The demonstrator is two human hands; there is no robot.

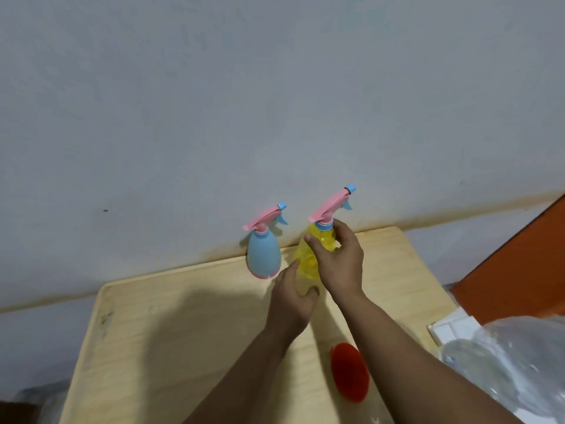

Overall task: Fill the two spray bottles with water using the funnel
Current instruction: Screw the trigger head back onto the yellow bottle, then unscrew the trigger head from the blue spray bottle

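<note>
Our right hand curls round the translucent yellow spray bottle near its neck; our left hand cups its rounded base on the pale wooden table.

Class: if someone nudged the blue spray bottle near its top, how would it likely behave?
The blue spray bottle would probably tip easily: it stands tall, with the pink trigger head overhanging. It likely feels light, being plastic, though its contents cannot be seen.

The yellow spray bottle is showing translucent glossy plastic; the blue spray bottle is looking opaque, smooth plastic. The table is showing pale matt wood, the red funnel smooth plastic.
</note>
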